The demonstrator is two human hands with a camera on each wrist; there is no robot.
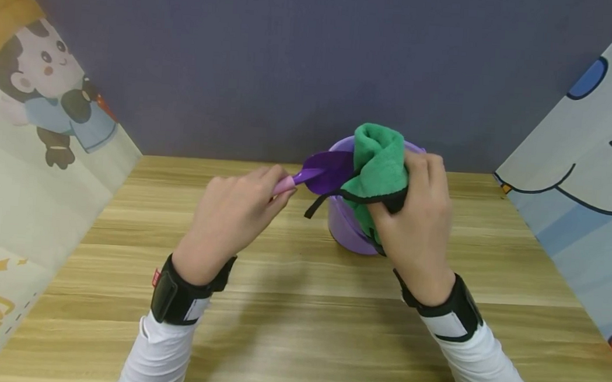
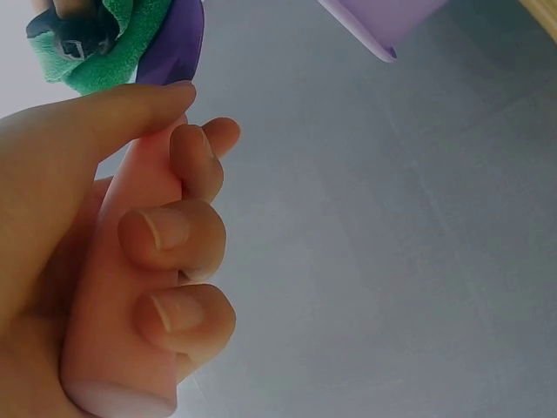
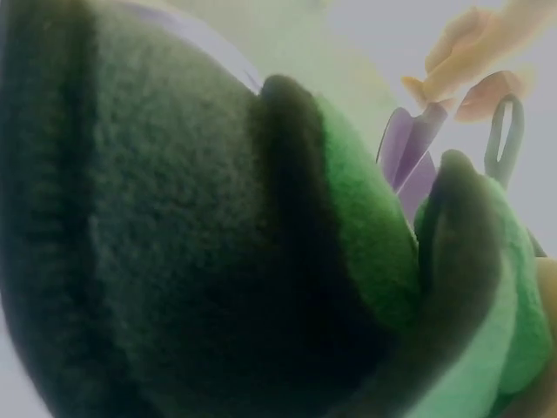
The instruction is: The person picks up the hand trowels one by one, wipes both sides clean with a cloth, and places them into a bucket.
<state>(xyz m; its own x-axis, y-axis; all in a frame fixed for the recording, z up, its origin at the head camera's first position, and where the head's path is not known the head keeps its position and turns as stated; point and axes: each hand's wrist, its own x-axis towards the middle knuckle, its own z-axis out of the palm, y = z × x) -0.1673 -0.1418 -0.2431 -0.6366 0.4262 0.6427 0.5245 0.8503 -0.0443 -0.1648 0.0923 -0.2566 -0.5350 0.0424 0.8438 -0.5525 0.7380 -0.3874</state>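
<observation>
My left hand [image 1: 233, 213] grips the pink handle [image 2: 117, 296] of a small purple shovel [image 1: 329, 178], fingers curled round it in the left wrist view. The shovel's blade points right, against or just beside a green towel [image 1: 380, 160] with black edging. My right hand [image 1: 421, 218] holds that towel bunched up, thumb on the near side. A black loop strap hangs from it to the left. Both sit over the mouth of a lilac bucket [image 1: 347, 231], whose inside is mostly hidden. Close-up towel [image 3: 365, 218] folds fill the right wrist view.
The bucket stands on a wood-grain table [image 1: 297, 331], near a dark grey back wall [image 1: 240, 64]. Cartoon-printed panels flank the table on the left [image 1: 1, 184] and right [image 1: 591, 173]. Black straps circle both wrists.
</observation>
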